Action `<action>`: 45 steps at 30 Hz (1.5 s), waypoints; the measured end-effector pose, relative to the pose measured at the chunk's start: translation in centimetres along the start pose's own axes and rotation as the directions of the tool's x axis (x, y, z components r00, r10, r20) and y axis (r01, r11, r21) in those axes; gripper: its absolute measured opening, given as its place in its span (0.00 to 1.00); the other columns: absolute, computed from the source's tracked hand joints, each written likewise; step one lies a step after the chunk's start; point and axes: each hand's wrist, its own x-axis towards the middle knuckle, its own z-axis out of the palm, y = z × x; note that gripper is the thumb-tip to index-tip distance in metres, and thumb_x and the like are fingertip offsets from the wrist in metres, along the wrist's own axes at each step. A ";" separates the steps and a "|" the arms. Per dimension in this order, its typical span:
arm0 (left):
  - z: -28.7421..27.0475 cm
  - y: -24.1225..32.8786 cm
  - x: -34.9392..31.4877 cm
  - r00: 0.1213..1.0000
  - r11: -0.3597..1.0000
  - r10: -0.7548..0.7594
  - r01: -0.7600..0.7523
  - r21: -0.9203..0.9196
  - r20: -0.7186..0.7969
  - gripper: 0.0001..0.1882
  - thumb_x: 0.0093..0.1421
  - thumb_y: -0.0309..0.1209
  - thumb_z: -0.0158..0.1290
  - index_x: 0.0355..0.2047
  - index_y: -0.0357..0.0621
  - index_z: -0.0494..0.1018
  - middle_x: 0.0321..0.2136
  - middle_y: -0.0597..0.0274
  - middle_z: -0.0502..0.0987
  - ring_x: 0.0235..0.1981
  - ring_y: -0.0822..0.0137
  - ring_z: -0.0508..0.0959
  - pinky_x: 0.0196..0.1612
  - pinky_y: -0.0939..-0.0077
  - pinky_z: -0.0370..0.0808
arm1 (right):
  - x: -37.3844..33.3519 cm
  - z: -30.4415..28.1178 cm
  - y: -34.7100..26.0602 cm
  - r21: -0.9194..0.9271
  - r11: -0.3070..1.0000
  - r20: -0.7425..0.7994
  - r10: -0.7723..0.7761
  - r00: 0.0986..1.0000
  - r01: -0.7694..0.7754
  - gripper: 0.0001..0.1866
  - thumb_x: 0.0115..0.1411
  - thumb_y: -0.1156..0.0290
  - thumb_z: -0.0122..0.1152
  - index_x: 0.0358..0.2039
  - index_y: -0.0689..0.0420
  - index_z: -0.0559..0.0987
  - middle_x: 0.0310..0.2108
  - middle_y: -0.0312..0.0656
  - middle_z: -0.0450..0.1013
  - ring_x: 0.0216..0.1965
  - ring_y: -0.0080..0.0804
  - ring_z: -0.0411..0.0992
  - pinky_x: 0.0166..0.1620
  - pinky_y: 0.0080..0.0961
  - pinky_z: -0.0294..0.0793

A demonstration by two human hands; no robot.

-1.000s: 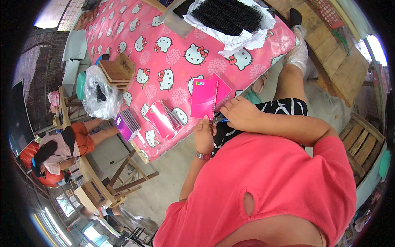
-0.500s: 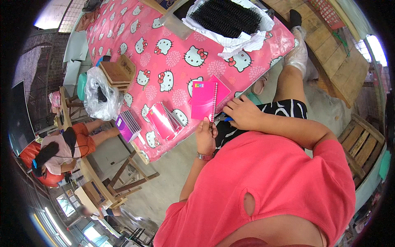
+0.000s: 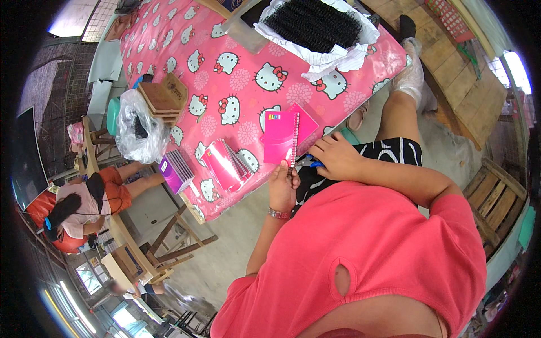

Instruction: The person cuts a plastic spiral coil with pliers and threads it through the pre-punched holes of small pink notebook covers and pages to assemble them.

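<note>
My left hand (image 3: 283, 181) pinches the lower edge of a pink spiral notebook (image 3: 280, 138) between thumb and fingers. Its wire binding runs down the right side. Beneath it, turned at an angle, lies another flat pink piece (image 3: 307, 125) on the table. Just right of the notebook's lower corner, my right hand (image 3: 333, 153) is closed round a blue-handled tool (image 3: 317, 164). A short greyish part of the tool points toward the notebook; its exact kind is hidden. Left of the held notebook lie a stack of pink spiral notebooks (image 3: 224, 164) and a purple stack (image 3: 176, 172).
A pink patterned cloth covers the table (image 3: 242, 79). Black curly hair (image 3: 313, 25) rests on white paper at the back. Brown cardboard pieces (image 3: 163, 97) and a clear plastic bag (image 3: 135, 127) stand at the left edge. A wooden bench (image 3: 456, 73) is right; another person (image 3: 84, 205) sits left.
The view has shifted very slightly. A little more of the blue handle shows under my right hand; my left hand keeps its hold on the notebook.
</note>
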 end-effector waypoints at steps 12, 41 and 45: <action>0.1 0.4 -0.6 0.998 0.999 0.027 -0.026 0.023 -0.049 0.15 0.70 0.39 0.47 0.27 0.45 0.68 0.19 0.66 0.70 0.16 0.75 0.65 0.19 0.81 0.60 | 1.7 -0.5 -0.1 0.543 0.466 0.758 0.085 0.646 -0.698 0.22 0.58 0.51 0.60 0.35 0.61 0.78 0.26 0.45 0.77 0.26 0.41 0.76 0.30 0.38 0.74; -13.1 35.4 6.4 0.588 -0.203 0.792 0.000 0.979 0.164 0.17 0.63 0.41 0.52 0.41 0.39 0.78 0.39 0.44 0.80 0.41 0.45 0.79 0.47 0.56 0.74 | 8.0 -9.9 7.3 -0.098 0.989 -0.597 -0.148 0.789 0.111 0.09 0.51 0.71 0.64 0.33 0.57 0.77 0.35 0.43 0.74 0.40 0.42 0.73 0.41 0.36 0.72; -5.2 29.3 8.1 0.484 -0.064 0.823 -0.440 0.896 0.296 0.15 0.64 0.33 0.53 0.49 0.40 0.74 0.44 0.50 0.77 0.47 0.56 0.76 0.52 0.65 0.71 | 12.9 -12.9 11.4 -0.224 0.962 -0.770 -0.079 0.634 -0.153 0.10 0.56 0.71 0.60 0.39 0.57 0.79 0.37 0.42 0.74 0.40 0.43 0.72 0.44 0.36 0.73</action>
